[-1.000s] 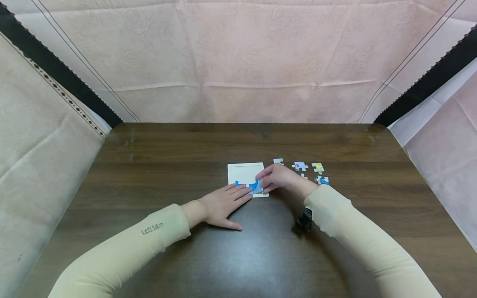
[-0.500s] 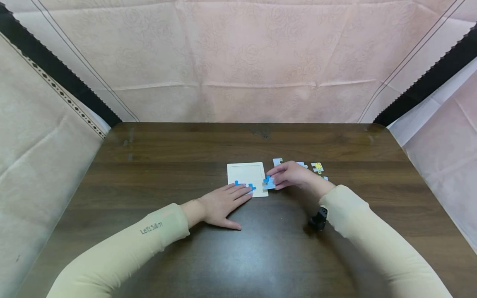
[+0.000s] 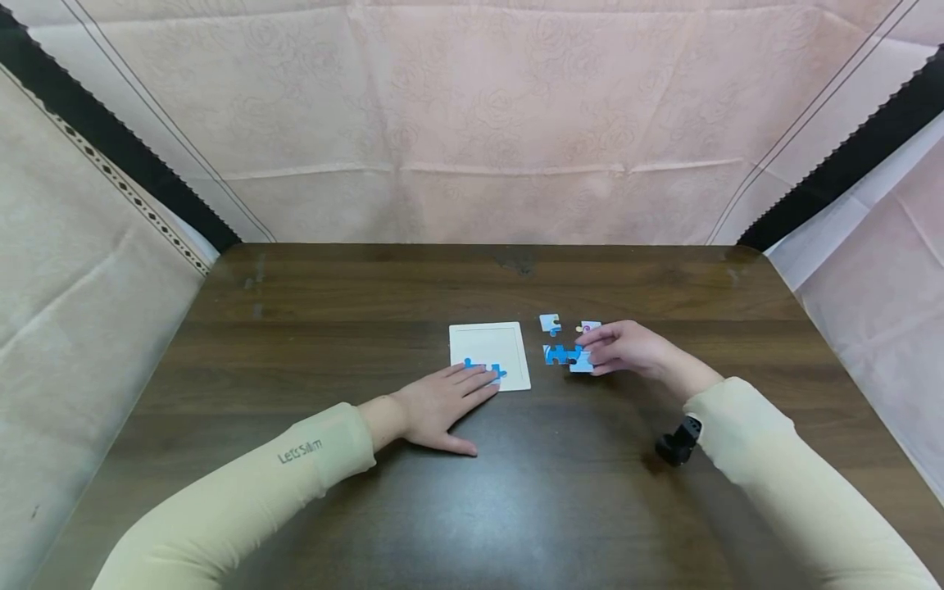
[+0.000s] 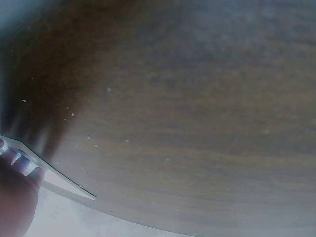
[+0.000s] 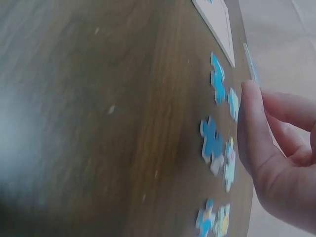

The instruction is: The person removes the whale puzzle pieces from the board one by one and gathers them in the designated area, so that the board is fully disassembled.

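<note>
My left hand [image 3: 437, 410] lies flat with its fingers spread, fingertips resting on the lower edge of a white square puzzle tray [image 3: 487, 340]. Blue puzzle pieces [image 3: 500, 371] show in the tray beside those fingers, partly covered. To the right, my right hand [image 3: 627, 351] pinches a blue and light-blue puzzle piece [image 3: 582, 365] between thumb and fingers. The right wrist view has this held piece [image 5: 251, 61] edge-on, raised off the table. Loose near it are a blue piece [image 3: 558, 355], a light-blue corner piece [image 3: 549, 324] and a piece with a small coloured print [image 3: 589, 326].
More loose pieces lie in two rows below the right hand, among them a dark blue one [image 5: 212, 140] and a yellow-printed one [image 5: 222, 222]. The brown wooden table [image 3: 354, 303] ends at a pale cloth backdrop [image 3: 472, 123].
My right hand has lifted the blue puzzle piece out of the tray and carried it right, over the loose pieces. The left hand has stayed in place.
</note>
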`<state>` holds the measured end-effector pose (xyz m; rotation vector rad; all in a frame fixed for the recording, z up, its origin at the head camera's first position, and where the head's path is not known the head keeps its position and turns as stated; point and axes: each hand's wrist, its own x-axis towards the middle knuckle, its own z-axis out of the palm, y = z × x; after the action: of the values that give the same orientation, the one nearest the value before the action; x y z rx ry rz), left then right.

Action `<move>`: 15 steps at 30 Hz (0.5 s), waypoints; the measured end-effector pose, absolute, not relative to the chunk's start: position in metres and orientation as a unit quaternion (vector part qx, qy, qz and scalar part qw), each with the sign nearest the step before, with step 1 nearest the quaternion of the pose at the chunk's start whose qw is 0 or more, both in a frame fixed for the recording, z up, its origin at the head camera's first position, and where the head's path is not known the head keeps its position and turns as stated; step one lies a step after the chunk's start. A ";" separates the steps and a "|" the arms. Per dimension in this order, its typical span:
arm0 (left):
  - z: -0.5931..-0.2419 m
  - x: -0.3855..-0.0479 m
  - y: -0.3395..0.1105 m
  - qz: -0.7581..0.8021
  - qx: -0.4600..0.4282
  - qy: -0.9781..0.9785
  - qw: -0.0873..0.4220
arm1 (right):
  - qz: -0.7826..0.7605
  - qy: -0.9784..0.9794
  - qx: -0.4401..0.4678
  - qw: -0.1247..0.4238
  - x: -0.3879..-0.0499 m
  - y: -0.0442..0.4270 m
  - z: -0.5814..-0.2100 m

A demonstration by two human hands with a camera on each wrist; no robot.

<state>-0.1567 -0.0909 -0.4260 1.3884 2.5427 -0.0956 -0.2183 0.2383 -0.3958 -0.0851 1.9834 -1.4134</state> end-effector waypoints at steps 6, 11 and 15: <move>-0.427 -0.157 -0.090 -0.036 0.474 0.871 0.122 | -0.534 0.771 -0.028 0.347 -0.213 0.257 -0.396; -0.426 -0.157 -0.091 -0.033 0.473 0.871 0.125 | -0.532 0.769 -0.024 0.352 -0.208 0.271 -0.400; -0.426 -0.157 -0.092 -0.031 0.474 0.871 0.124 | -0.535 0.767 -0.022 0.353 -0.205 0.281 -0.403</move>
<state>-0.1571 -0.0915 -0.4260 1.3817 2.5391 -0.0915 -0.2052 0.2810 -0.4035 -0.0580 1.9851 -1.3848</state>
